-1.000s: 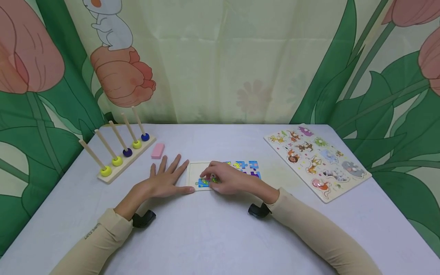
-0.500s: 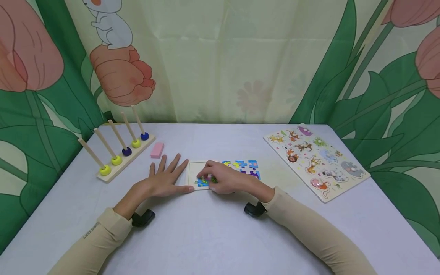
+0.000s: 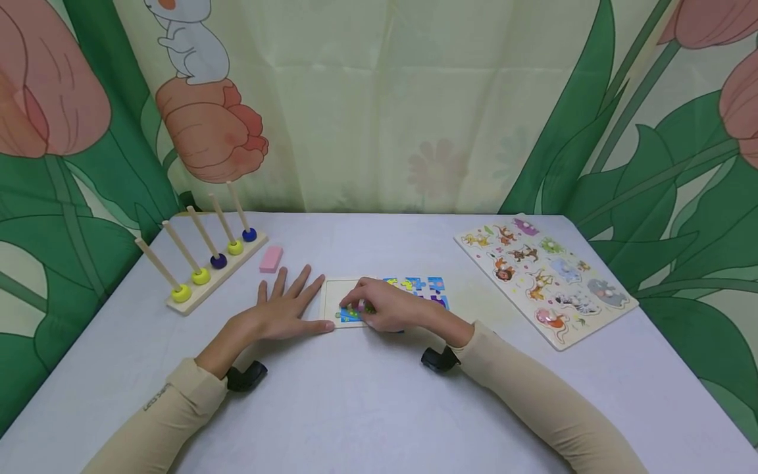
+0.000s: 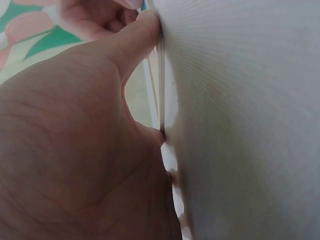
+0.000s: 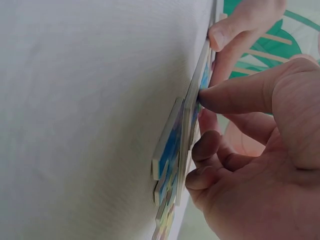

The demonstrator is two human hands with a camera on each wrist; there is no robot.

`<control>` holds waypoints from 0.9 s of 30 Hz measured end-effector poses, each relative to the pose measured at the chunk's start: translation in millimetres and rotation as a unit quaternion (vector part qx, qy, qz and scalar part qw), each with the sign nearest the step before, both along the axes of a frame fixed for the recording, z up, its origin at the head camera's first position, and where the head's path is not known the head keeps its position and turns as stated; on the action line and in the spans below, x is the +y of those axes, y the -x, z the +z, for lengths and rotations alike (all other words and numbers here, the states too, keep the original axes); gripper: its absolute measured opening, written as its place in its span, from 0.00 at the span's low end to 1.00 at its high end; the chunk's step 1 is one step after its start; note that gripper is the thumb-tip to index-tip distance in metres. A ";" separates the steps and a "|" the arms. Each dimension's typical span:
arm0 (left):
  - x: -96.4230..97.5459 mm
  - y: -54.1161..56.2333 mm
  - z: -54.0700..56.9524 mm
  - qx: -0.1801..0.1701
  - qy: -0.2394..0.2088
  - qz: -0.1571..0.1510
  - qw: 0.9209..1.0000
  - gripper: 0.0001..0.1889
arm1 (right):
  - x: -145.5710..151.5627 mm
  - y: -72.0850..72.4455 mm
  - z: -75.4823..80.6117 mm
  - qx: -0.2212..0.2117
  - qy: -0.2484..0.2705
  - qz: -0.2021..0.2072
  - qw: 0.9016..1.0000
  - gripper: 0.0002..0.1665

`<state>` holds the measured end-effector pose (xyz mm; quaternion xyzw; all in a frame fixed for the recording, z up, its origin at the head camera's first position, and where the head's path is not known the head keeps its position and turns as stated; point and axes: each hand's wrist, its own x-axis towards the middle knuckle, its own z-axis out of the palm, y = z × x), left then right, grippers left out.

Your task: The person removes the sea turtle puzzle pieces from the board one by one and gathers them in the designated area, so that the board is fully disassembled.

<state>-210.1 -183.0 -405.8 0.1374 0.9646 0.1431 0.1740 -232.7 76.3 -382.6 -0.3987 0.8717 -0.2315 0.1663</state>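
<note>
A small wooden puzzle frame lies at the table's middle. My left hand rests flat beside it with fingers spread, and its thumb touches the frame's near left corner. My right hand lies over the frame with fingers curled and pinches a blue and green puzzle piece at the frame's near left part. In the right wrist view the thumb presses on the frame's edge, with pieces stacked against it. Several loose blue pieces lie just right of the frame.
An animal peg puzzle board lies at the right. A wooden stand with several pegs and coloured rings sits at the left, with a pink block beside it. The table ends at a printed curtain behind.
My right hand has slid a little to the left over the frame with the piece under its fingers. The left hand has stayed still.
</note>
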 end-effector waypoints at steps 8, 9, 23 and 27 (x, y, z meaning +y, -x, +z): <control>2.7 -1.3 6.5 -0.003 0.000 -0.001 1.000 0.59 | -0.1 2.2 -1.1 -0.002 0.005 -0.005 1.000 0.23; 1.9 -0.2 4.0 -0.002 0.000 0.000 1.000 0.59 | -0.2 1.9 -1.3 -0.003 0.008 -0.005 1.000 0.23; -1.1 6.0 -9.1 0.002 0.002 0.006 1.000 0.60 | 3.0 -2.2 -1.5 0.042 0.008 -0.001 0.999 0.26; -1.6 4.8 -8.1 0.000 -0.001 0.006 1.000 0.59 | 3.1 -2.7 -1.2 0.041 0.012 0.002 0.999 0.25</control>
